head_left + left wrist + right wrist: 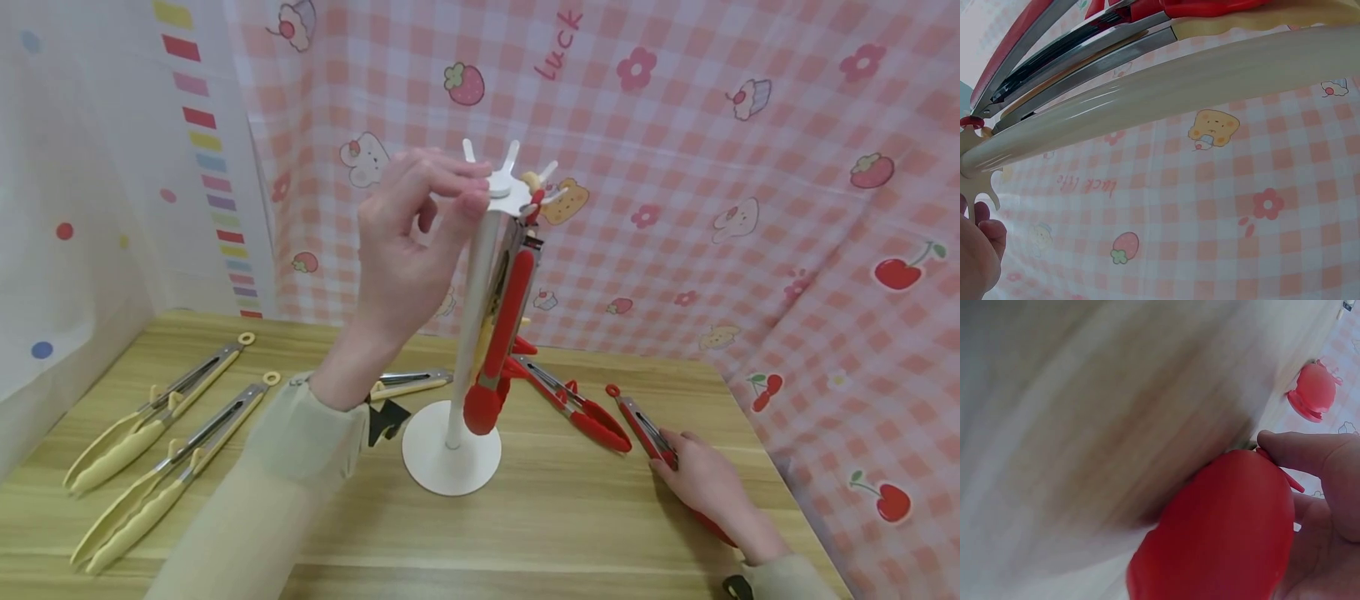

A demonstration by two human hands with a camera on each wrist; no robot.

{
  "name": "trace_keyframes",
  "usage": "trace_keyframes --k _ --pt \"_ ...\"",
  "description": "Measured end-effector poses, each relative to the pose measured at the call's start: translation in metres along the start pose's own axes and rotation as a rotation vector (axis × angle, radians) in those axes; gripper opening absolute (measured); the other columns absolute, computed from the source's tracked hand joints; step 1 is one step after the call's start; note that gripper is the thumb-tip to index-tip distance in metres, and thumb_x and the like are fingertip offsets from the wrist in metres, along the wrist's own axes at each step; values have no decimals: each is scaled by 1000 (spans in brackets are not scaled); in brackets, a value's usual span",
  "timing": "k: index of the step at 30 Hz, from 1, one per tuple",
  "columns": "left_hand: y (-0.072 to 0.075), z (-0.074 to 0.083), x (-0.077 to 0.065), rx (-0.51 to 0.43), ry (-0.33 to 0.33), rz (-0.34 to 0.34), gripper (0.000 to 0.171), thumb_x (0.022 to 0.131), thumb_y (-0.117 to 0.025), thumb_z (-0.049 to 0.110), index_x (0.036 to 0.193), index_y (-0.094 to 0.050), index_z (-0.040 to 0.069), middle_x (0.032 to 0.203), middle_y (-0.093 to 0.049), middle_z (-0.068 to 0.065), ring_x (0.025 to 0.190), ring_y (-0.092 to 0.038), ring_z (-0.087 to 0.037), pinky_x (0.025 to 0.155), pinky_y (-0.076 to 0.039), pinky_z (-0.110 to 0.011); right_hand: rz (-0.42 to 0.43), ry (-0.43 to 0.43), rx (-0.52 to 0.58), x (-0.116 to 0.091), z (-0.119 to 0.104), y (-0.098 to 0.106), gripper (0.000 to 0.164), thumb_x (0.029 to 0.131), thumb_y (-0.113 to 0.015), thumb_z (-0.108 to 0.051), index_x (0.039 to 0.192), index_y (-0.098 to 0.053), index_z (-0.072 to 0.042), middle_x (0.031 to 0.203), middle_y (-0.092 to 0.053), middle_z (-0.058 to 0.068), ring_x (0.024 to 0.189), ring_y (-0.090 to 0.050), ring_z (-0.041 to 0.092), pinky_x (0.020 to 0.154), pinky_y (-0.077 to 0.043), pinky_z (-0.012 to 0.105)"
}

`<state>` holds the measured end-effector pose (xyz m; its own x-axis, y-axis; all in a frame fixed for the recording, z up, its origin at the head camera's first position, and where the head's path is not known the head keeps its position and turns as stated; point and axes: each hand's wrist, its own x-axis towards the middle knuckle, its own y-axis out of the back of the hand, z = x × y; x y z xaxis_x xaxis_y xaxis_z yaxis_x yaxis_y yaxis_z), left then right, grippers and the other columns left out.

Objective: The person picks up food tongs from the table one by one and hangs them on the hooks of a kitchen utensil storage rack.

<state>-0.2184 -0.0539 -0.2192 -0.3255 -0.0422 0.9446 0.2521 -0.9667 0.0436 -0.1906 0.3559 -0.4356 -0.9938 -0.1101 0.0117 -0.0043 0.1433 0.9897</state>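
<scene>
A white stand (450, 471) with a round base, a tall pole and a hooked top stands mid-table. My left hand (412, 237) pinches the edge of its top between thumb and fingers. Red tongs (510, 312) hang from a hook on the right, and cream-tipped tongs (1094, 65) hang close behind them in the left wrist view. At the table's right side, my right hand (705, 479) grips a pair of red tongs (637, 421) around the middle. Their red silicone head (1222, 525) fills the foreground of the right wrist view, close to the wood.
Another pair of red tongs (573, 404) lies between the stand and my right hand. Two cream tongs (161, 412) (180, 475) lie at the left, and a further cream pair (412, 382) lies behind my left wrist. Checked curtains (637, 142) border the wooden table (570, 508).
</scene>
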Motion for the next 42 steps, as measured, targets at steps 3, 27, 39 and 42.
trace_keyframes --k 3,27,39,42 --pt "0 0 0 3 2 -1 69 102 -50 66 100 -69 0 115 -77 -18 98 -57 -9 70 -39 -18 0 4 -3 0 0 -1 56 93 -78 -21 137 -62 9 103 -70 22 73 -60 22 65 -54 47" --pt "3 3 1 30 7 -24 69 103 -49 65 101 -69 -1 116 -78 -18 100 -61 -19 71 -39 -17 -32 26 20 5 4 2 53 93 -77 -22 134 -63 10 101 -71 19 79 -64 24 71 -56 50" --pt "8 0 5 5 -45 -62 60 104 -56 56 99 -70 -2 112 -79 -19 108 -68 -23 75 -41 -19 1 -19 103 3 0 13 59 95 -74 -21 142 -57 10 96 -66 15 75 -56 21 62 -46 34" --pt "11 -3 8 -4 -64 -80 62 104 -56 58 103 -71 -2 111 -79 -18 106 -68 -22 77 -42 -20 22 -23 128 1 -4 17 59 96 -74 -22 142 -56 9 92 -63 13 70 -53 19 57 -41 29"
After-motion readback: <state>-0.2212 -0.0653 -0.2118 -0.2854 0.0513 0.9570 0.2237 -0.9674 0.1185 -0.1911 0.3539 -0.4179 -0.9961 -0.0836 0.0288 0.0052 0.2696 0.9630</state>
